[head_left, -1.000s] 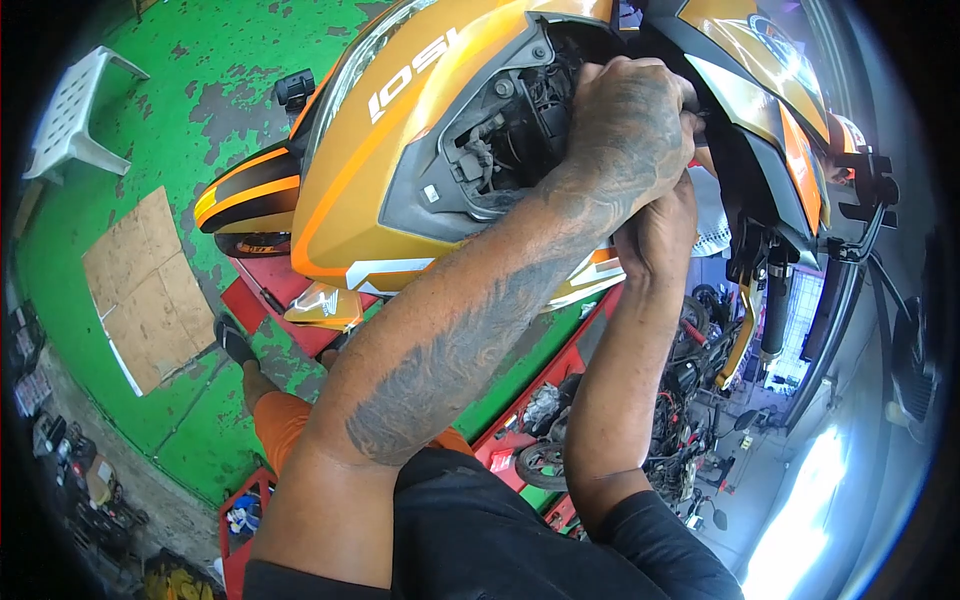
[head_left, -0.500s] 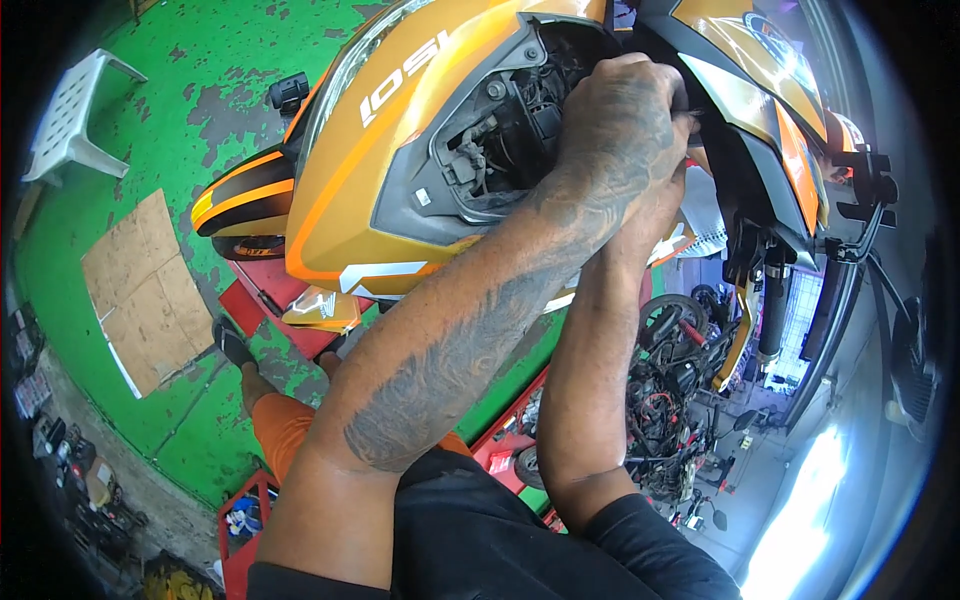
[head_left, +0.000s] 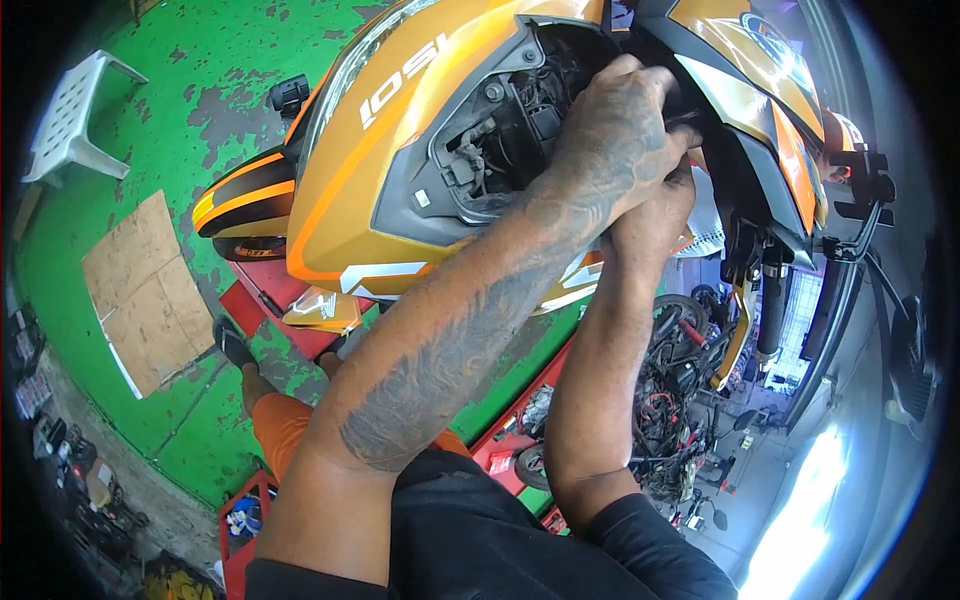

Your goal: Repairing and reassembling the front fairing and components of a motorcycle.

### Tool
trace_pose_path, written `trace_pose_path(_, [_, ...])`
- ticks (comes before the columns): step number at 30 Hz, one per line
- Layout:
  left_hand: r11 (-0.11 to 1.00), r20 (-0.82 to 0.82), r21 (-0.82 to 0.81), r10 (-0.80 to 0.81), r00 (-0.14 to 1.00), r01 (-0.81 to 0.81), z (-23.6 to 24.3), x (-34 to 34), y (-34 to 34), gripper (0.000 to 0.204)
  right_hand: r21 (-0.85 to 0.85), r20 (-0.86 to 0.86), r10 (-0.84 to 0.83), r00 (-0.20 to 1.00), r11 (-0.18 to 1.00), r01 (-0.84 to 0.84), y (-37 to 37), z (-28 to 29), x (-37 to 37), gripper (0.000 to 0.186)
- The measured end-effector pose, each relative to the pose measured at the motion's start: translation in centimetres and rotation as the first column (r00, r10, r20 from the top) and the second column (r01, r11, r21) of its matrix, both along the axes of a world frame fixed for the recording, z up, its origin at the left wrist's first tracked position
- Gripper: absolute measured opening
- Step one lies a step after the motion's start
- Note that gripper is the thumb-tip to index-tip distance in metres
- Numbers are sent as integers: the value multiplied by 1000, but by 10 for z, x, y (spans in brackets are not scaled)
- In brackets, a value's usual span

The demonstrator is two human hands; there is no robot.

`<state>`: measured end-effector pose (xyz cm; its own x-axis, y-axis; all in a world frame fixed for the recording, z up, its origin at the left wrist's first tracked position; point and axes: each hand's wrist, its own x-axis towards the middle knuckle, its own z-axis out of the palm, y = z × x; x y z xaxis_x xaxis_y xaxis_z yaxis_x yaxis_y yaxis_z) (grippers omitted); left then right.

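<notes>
Both my hands work close together at the gap between the scooter's gold and orange front body panel (head_left: 330, 190) and its dark handlebar cover (head_left: 745, 165). My left hand (head_left: 620, 125), on a tattooed forearm, is closed with bent fingers and thumb drawn together. Whatever they pinch is too dark and small to make out. Just below and against it is my right hand (head_left: 655, 215), its fingers hidden behind the left hand and the bodywork. Beside my left wrist, an opening in the panel shows black wiring and connectors (head_left: 475, 160).
A handlebar grip (head_left: 772, 310) with a gold lever (head_left: 738, 335) juts out at the right. Stripped motorcycle parts (head_left: 670, 400) stand beyond my right arm. Cardboard (head_left: 150, 290) lies on the green floor, with a white plastic stool (head_left: 75, 125) behind and a red rack (head_left: 245, 530) at lower left.
My right hand has dropped a little, showing more of its back below the left. My left hand has shifted slightly to the left, and its thumb shows more clearly.
</notes>
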<state>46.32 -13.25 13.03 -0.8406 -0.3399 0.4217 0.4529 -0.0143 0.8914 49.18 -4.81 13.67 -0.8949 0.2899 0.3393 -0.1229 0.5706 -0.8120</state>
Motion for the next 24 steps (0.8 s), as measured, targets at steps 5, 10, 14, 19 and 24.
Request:
trace_pose_path(5, [962,106,134,-251,962,237,5,1,-8,20,-72,-28,61,998,995,-63,-8,5,13,38])
trace_pose_path(10, [990,20,-81,-114,993,116,-2,1,-6,26,-517,177,343,923,830,-209,6,25,24,47])
trace_pose_path(14, [994,17,-60,-89,996,90,-4,0,3,33,-367,148,232,961,916,-164,6,14,10,41])
trace_pose_path(19, [972,137,143,-205,969,185,-2,8,4,27,-64,-95,-41,995,997,35,-3,5,5,29])
trace_pose_path(24, [941,166,215,-299,940,262,1,5,5,24,-19,91,90,992,996,-89,15,36,29,41])
